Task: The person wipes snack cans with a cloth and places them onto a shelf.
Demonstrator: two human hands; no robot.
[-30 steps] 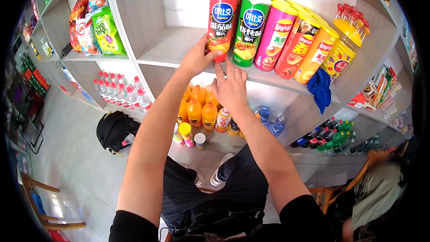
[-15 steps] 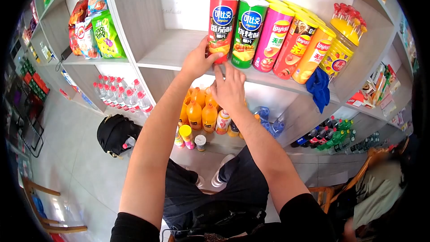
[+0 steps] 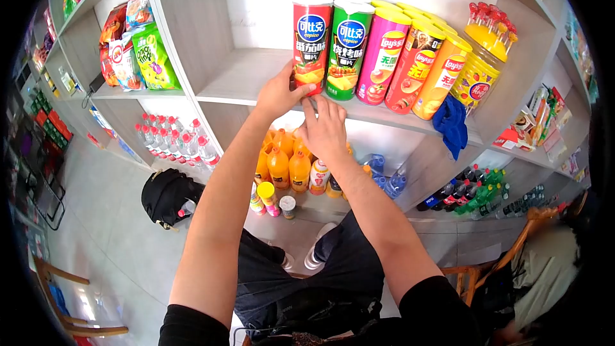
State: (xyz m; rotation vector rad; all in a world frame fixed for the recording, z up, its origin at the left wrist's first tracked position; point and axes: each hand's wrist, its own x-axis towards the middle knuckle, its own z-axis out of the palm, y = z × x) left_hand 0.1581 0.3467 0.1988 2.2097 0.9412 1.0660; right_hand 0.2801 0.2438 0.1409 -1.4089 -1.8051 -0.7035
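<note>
Red chip can (image 3: 311, 41) looks light and crushable, so I keep my left hand (image 3: 277, 95) wrapped low around its base while my right hand (image 3: 325, 129) rests open on the shelf edge (image 3: 384, 115).

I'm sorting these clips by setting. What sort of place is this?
Most likely a small grocery or convenience shop: white shelves carry a row of crisp tubes, snack bags and bottled drinks. The left hand touches the red tube.

Front row: five crisp tubes (image 3: 366, 51); one lollipop jar (image 3: 482, 67); one blue cloth (image 3: 450, 123).
</note>
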